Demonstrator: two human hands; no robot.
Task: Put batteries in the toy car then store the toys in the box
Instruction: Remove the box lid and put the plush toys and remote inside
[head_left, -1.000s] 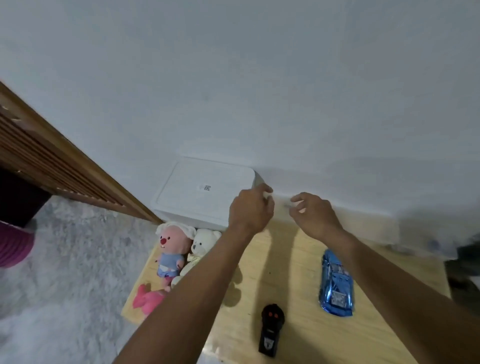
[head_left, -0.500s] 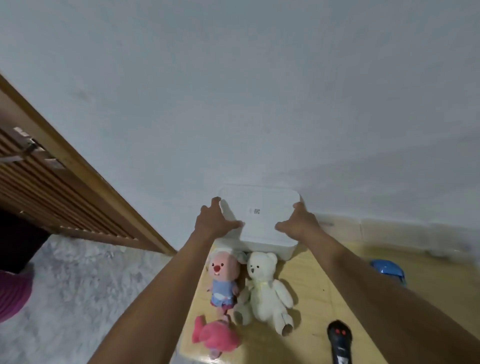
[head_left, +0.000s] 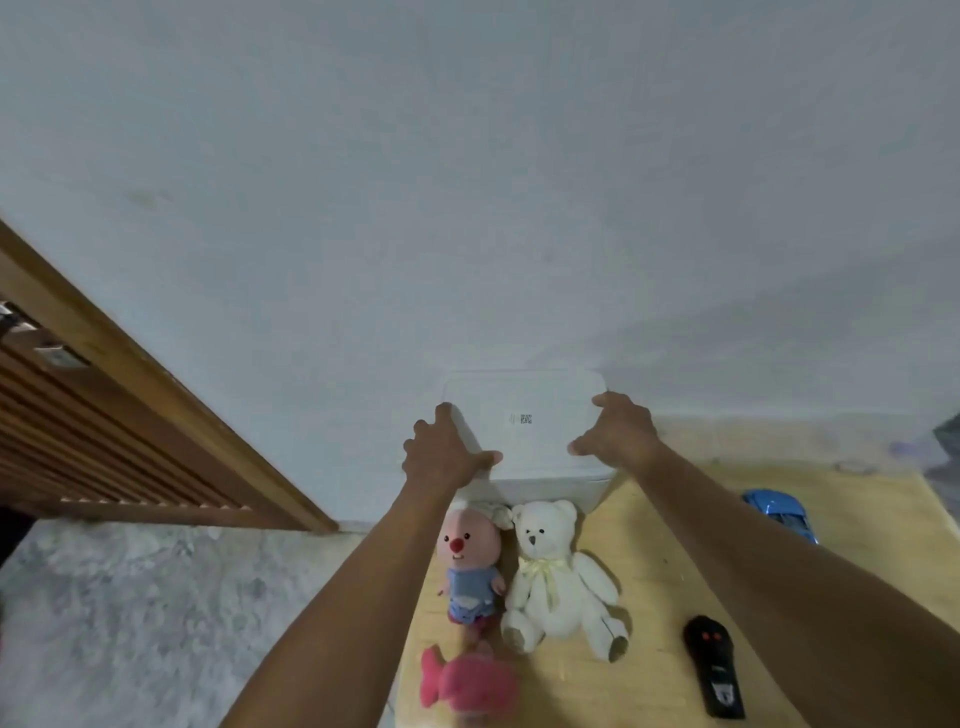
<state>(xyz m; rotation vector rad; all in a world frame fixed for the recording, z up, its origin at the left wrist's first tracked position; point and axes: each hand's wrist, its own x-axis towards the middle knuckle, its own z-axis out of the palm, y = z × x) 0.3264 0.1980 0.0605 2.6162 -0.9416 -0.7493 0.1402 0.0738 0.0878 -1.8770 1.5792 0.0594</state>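
Observation:
A white lidded box (head_left: 524, 441) stands at the far edge of the wooden table (head_left: 675, 545), against the wall. My left hand (head_left: 441, 454) grips the lid's left edge and my right hand (head_left: 618, 434) grips its right edge. In front of the box lie a pink-faced plush in blue clothes (head_left: 467, 566), a white teddy bear (head_left: 556, 577) and a pink plush (head_left: 467, 680). The blue toy car (head_left: 779, 512) lies at the right, partly hidden by my right arm. A black remote control (head_left: 714, 665) lies near the front.
A wooden slatted frame (head_left: 119, 426) runs along the left. Grey carpet (head_left: 156, 623) covers the floor left of the table. A plain wall rises right behind the box. A dark object (head_left: 948, 431) shows at the right edge.
A second ago both hands were at the box's right corner. They have shifted onto the lid, one at each side, and the view has turned left toward the box.

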